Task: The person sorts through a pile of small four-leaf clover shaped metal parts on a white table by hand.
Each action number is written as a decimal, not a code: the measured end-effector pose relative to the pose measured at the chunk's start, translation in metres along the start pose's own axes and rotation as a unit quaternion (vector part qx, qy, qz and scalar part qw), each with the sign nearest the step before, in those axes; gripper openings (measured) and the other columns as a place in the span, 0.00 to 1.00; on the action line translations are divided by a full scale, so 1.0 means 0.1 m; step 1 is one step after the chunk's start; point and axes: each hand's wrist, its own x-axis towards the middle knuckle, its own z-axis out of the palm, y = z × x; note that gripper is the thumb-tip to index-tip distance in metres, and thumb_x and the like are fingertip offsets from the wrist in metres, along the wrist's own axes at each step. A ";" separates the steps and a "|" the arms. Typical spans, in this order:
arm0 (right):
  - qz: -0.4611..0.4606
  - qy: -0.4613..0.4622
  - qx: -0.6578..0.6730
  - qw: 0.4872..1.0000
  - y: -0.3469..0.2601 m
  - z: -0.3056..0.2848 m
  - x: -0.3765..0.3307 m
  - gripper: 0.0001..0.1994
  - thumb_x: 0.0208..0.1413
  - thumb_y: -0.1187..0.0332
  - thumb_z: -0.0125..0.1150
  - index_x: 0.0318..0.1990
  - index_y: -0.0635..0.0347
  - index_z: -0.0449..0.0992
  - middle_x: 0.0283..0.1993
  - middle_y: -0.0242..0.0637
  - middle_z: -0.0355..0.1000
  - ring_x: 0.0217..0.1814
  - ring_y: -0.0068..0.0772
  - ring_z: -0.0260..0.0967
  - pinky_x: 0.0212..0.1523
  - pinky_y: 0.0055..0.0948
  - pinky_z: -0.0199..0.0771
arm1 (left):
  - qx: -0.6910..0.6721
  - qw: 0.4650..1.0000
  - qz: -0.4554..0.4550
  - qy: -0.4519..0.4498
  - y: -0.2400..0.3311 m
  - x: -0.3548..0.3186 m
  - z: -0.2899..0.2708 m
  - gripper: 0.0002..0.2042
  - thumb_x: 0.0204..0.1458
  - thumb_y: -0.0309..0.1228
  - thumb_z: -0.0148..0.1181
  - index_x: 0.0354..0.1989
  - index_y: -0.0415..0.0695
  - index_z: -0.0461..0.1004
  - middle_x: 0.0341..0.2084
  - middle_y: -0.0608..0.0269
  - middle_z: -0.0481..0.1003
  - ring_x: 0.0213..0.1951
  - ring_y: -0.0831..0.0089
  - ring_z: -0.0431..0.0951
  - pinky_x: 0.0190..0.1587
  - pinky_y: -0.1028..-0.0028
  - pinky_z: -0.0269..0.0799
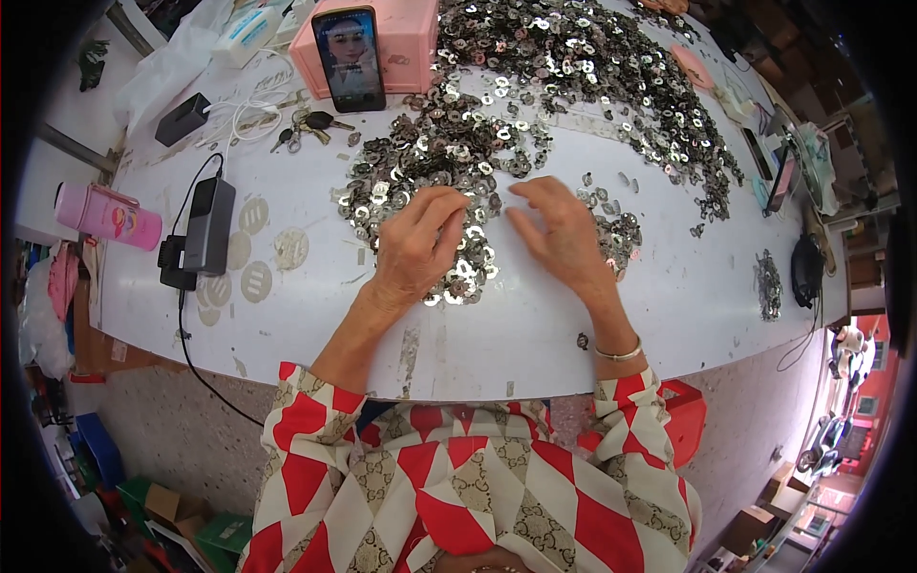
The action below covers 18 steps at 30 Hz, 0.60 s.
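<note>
A heap of small shiny metal pieces, many of them ring-shaped, lies on the white table in front of me. Over its near right part is my left hand, its fingers curled in and the thumb drawn against them. Whatever those fingers may pinch is too small to make out. Across a narrow gap, my right hand hovers with thumb and forefinger apart, and nothing shows between them. Beside the right wrist sits a smaller pile of the same pieces.
A much larger heap of metal pieces spreads across the far side. Behind the near heap, a phone leans on a pink box. Keys, a black power adapter with cord and a pink bottle lie left.
</note>
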 end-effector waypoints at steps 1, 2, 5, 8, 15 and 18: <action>-0.043 0.006 -0.050 0.998 -0.05 0.11 -0.01 0.08 0.47 0.68 0.65 0.34 0.58 0.77 0.36 0.38 0.70 0.36 0.40 0.69 0.36 0.36 0.68 | 0.000 1.000 -0.001 0.001 0.01 0.00 -0.01 0.09 0.46 0.17 0.60 0.36 0.40 0.74 0.33 0.57 0.76 0.26 0.63 0.78 0.26 0.72 0.75; -0.087 0.011 -0.100 0.991 -0.07 0.18 -0.02 0.08 0.47 0.68 0.65 0.35 0.58 0.77 0.35 0.37 0.69 0.35 0.40 0.68 0.36 0.36 0.67 | -0.003 1.000 -0.016 -0.012 0.04 0.00 -0.03 0.09 0.46 0.16 0.60 0.36 0.39 0.75 0.34 0.56 0.76 0.28 0.63 0.79 0.28 0.72 0.75; -0.067 0.018 -0.104 0.992 -0.02 0.28 0.00 0.10 0.46 0.68 0.66 0.36 0.58 0.76 0.32 0.36 0.67 0.34 0.39 0.68 0.36 0.36 0.67 | 0.001 1.000 -0.020 -0.021 0.03 -0.01 -0.02 0.09 0.46 0.17 0.60 0.36 0.39 0.74 0.34 0.57 0.76 0.28 0.64 0.78 0.28 0.72 0.75; -0.049 0.014 -0.067 0.997 -0.03 0.28 0.00 0.10 0.45 0.69 0.66 0.36 0.58 0.76 0.32 0.36 0.68 0.33 0.38 0.68 0.36 0.35 0.67 | -0.001 1.000 -0.017 -0.020 0.03 -0.01 -0.03 0.08 0.47 0.19 0.60 0.36 0.40 0.74 0.33 0.58 0.75 0.26 0.63 0.78 0.26 0.72 0.75; -0.140 0.076 -0.087 0.983 -0.20 0.16 0.04 0.11 0.44 0.71 0.67 0.36 0.60 0.75 0.36 0.36 0.71 0.34 0.35 0.70 0.36 0.33 0.65 | -0.114 0.985 -0.125 -0.038 0.12 -0.01 -0.06 0.06 0.51 0.21 0.58 0.38 0.36 0.73 0.32 0.57 0.76 0.27 0.71 0.79 0.27 0.75 0.77; -0.181 0.089 -0.101 0.974 -0.30 0.15 0.01 0.13 0.43 0.71 0.68 0.38 0.60 0.76 0.38 0.36 0.72 0.36 0.33 0.70 0.38 0.31 0.66 | -0.280 0.908 -0.298 -0.090 0.16 0.01 -0.09 0.07 0.57 0.26 0.55 0.40 0.34 0.73 0.27 0.65 0.76 0.28 0.81 0.76 0.31 0.80 0.74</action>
